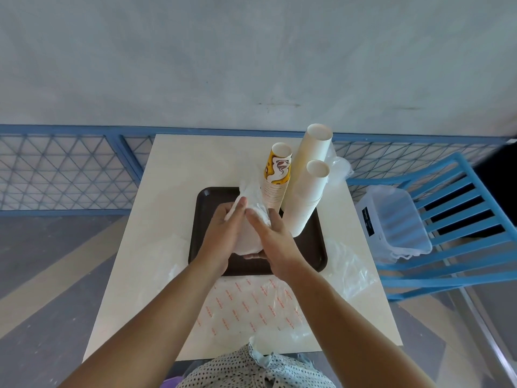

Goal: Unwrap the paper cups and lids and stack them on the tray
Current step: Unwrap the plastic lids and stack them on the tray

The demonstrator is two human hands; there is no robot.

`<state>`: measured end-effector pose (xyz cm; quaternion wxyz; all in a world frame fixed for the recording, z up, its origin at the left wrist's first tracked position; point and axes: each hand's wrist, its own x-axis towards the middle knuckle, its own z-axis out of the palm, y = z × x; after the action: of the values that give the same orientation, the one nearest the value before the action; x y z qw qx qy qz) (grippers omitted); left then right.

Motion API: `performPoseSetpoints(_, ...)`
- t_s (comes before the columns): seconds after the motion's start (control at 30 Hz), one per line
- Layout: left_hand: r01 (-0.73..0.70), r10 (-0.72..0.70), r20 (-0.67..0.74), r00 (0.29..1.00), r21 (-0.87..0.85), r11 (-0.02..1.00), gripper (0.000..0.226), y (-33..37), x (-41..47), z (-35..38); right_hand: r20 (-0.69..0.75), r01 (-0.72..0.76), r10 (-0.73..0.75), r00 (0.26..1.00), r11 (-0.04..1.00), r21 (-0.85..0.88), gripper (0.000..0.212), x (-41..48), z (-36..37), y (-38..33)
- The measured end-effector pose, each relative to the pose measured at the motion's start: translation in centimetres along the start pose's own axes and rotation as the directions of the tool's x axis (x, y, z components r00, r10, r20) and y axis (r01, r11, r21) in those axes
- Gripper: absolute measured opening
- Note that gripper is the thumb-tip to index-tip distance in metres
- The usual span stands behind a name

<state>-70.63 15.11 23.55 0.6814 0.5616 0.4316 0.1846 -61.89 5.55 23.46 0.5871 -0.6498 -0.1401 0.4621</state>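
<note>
A dark brown tray lies in the middle of the white table. On its far right stand a yellow printed cup stack and two white cup stacks, one taller, one shorter. Over the tray's left half both hands hold a white stack in clear plastic wrap. My left hand grips the stack's left side and pinches the wrap near the top. My right hand wraps around its right side, fingers curled onto it. The wrap's twisted end sticks up beyond my fingers.
Loose plastic wrappers lie on the table: a red-printed sheet in front of the tray, a clear one at the right, another behind the cups. A clear plastic bin sits on a blue chair to the right.
</note>
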Motion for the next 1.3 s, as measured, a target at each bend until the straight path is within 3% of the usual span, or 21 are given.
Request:
performPoseSetpoints(0.07, -0.069, 0.072, -0.036, 0.997, 0.062, 0.996, 0.050, 0.2, -0.2, 0.0, 0.067, -0.058, 0.054, 0.996, 0.996, 0.068, 0.035, -0.1, -0.2, -0.3)
performPoseSetpoints(0.2, -0.293, 0.313, -0.094, 0.945, 0.181, 0.939, 0.010, 0.5, -1.0, -0.6, 0.144, -0.162, 0.129, 0.981, 0.954, 0.252, 0.041, -0.2, -1.0, -1.1)
performPoseSetpoints(0.3, -0.534, 0.589, -0.088, 0.803, 0.333, 0.777, 0.013, -0.1, -1.5, -1.8, 0.126, -0.172, 0.137, 0.983, 0.923, 0.345, 0.042, -0.2, -1.3, -1.8)
performPoseSetpoints(0.37, -0.617, 0.695, -0.092, 0.713, 0.388, 0.685, 0.016, -0.3, -1.5, -2.4, 0.130, -0.167, 0.130, 0.983, 0.930, 0.329, 0.035, -0.5, -1.4, -2.4)
performPoseSetpoints(0.5, -0.709, 0.852, 0.017, 0.524, 0.564, 0.424, 0.014, -0.3, -1.5, -3.1, 0.140, -0.207, 0.160, 0.977, 0.868, 0.451, 0.029, -1.2, -1.4, -3.4)
performPoseSetpoints(0.57, -0.742, 0.864, 0.101, 0.493, 0.568, 0.357, 0.014, -0.6, -1.9, -3.3, 0.171, -0.204, 0.133, 0.976, 0.830, 0.519, 0.035, -1.3, -1.4, -3.6)
performPoseSetpoints(0.67, -0.767, 0.806, 0.219, 0.550, 0.515, 0.383, 0.012, -1.3, -2.9, -3.6, 0.186, -0.183, 0.095, 0.978, 0.818, 0.545, 0.054, -1.2, -1.6, -3.7)
performPoseSetpoints(0.73, -0.738, 0.716, 0.264, 0.647, 0.456, 0.498, 0.017, -1.6, -3.6, -3.9, 0.165, -0.162, 0.083, 0.983, 0.815, 0.556, 0.058, -1.1, -1.7, -3.8)
performPoseSetpoints(0.8, -0.638, 0.584, 0.273, 0.764, 0.457, 0.620, 0.019, -1.7, -4.0, -4.1, 0.142, -0.138, 0.070, 0.987, 0.824, 0.550, 0.055, -1.2, -1.7, -3.8)
performPoseSetpoints(0.87, -0.499, 0.419, 0.271, 0.867, 0.497, 0.710, 0.008, -1.9, -3.8, -4.5, 0.123, -0.123, 0.069, 0.990, 0.841, 0.527, 0.046, -1.2, -1.6, -3.6)
performPoseSetpoints(0.93, -0.382, 0.259, 0.296, 0.920, 0.522, 0.763, 0.006, -2.0, -3.3, -5.4, 0.119, -0.128, 0.078, 0.990, 0.848, 0.514, 0.042, -1.2, -1.5, -3.3)
performPoseSetpoints(1.07, -0.198, 0.022, 0.304, 0.953, 0.563, 0.802, 0.005, -1.7, -1.9, -7.1, 0.070, -0.104, 0.081, 0.994, 0.881, 0.462, 0.038, -1.1, -1.4, -3.0)
performPoseSetpoints(1.1, -0.142, 0.016, 0.253, 0.967, 0.489, 0.861, 0.008, -1.3, -1.7, -7.2, 0.064, -0.091, 0.069, 0.996, 0.890, 0.447, 0.038, -1.1, -1.4, -2.9)
performPoseSetpoints(1.17, -0.061, 0.033, 0.166, 0.986, 0.170, 0.984, 0.028, -0.5, -1.4, -6.9, 0.039, -0.052, 0.040, 0.998, 0.915, 0.400, 0.039, -1.0, -1.1, -2.9)
performPoseSetpoints(1.23, -0.058, 0.078, 0.267, 0.961, -0.082, 0.995, 0.051, 0.2, -1.4, -6.2, -0.017, -0.026, 0.033, 0.999, 0.954, 0.298, 0.045, -0.9, -0.7, -2.7)
performPoseSetpoints(1.3, -0.008, 0.074, 0.413, 0.908, -0.159, 0.987, 0.067, 0.8, -1.7, -5.0, -0.053, -0.003, 0.014, 0.998, 0.980, 0.199, 0.054, -1.0, 0.1, -2.4)
